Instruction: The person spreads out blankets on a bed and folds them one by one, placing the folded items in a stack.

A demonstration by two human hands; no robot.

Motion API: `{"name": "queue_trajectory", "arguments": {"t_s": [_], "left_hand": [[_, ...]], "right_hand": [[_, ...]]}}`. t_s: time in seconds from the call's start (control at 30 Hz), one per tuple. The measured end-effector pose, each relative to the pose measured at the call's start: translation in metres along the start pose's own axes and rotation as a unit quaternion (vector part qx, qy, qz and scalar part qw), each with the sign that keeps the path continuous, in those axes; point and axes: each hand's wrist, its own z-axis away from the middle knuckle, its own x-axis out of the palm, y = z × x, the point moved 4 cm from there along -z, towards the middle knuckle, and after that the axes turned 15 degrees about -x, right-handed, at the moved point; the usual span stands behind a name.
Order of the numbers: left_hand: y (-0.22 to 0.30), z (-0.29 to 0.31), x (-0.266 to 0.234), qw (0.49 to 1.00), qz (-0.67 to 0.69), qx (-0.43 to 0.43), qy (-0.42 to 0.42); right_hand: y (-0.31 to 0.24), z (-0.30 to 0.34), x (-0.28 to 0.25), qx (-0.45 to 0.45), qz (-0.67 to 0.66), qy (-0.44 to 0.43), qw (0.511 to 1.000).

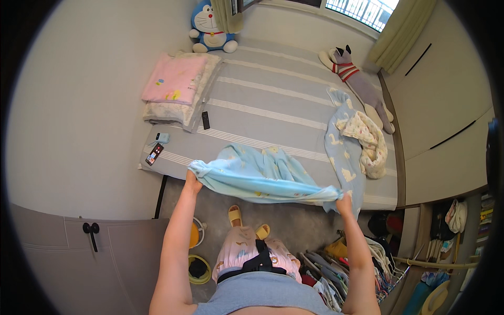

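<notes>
A light blue blanket (262, 181) with small yellow figures stretches between my two hands at the near edge of the bed. My left hand (193, 181) grips its left corner, fingers closed in the cloth. At the right corner my right hand (344, 203) is closed on the same blanket. Its far part lies in folds on the striped grey bed sheet (262, 89). Just beyond my right hand, a blue-grey blanket (338, 142) with pale animal shapes hangs over the bed's edge. A cream patterned cloth (362, 136) lies bunched on top of it.
A pink folded blanket (176, 79) rests on a pillow (170, 113) at the left. Near it lie a black remote (206, 120), a phone (154, 154) and a small blue device (163, 137). Plush toys (212, 31) sit at the far side. Clothes on hangers (325, 268) stand at lower right.
</notes>
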Motion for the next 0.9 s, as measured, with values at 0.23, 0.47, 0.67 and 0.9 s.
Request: {"name": "queue_trajectory", "arguments": {"t_s": [0.23, 0.47, 0.67, 0.9], "left_hand": [[0.036, 0.024, 0.123, 0.464, -0.865, 0.139, 0.131], [0.072, 0.045, -0.010, 0.251, -0.915, -0.110, 0.295], [0.126, 0.028, 0.095, 0.377, -0.736, 0.353, 0.438], [0.144, -0.010, 0.100, 0.688, -0.497, 0.481, 0.219]], "right_hand": [[-0.031, -0.033, -0.118, -0.011, -0.542, 0.420, 0.728], [-0.120, 0.011, -0.055, -0.193, 0.109, -0.201, 0.954], [-0.081, -0.004, -0.069, -0.104, 0.169, 0.114, 0.973], [-0.106, -0.049, -0.135, -0.137, -0.282, 0.529, 0.789]]}}
